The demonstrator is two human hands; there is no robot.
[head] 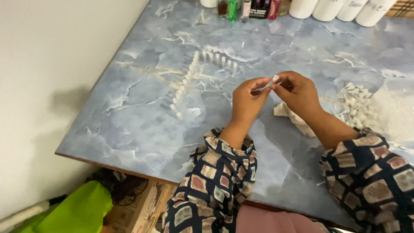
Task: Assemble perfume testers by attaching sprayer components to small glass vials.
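My left hand (248, 100) and my right hand (297, 92) meet above a blue marbled table (142, 129). Together they pinch a tiny clear vial with a white cap (274, 79) between their fingertips. To the left, a row of small white-capped vials (185, 84) stands in a bent line on the table. A heap of small white caps (355, 105) lies to the right of my right hand. A crumpled white cloth (293, 115) rests under my right wrist.
Several small coloured bottles (246, 8) and white containers (340, 8) stand along the far edge. A clear plastic bag (394, 114) lies at the right. A white wall runs along the left; a green bag (73, 211) sits on the floor below.
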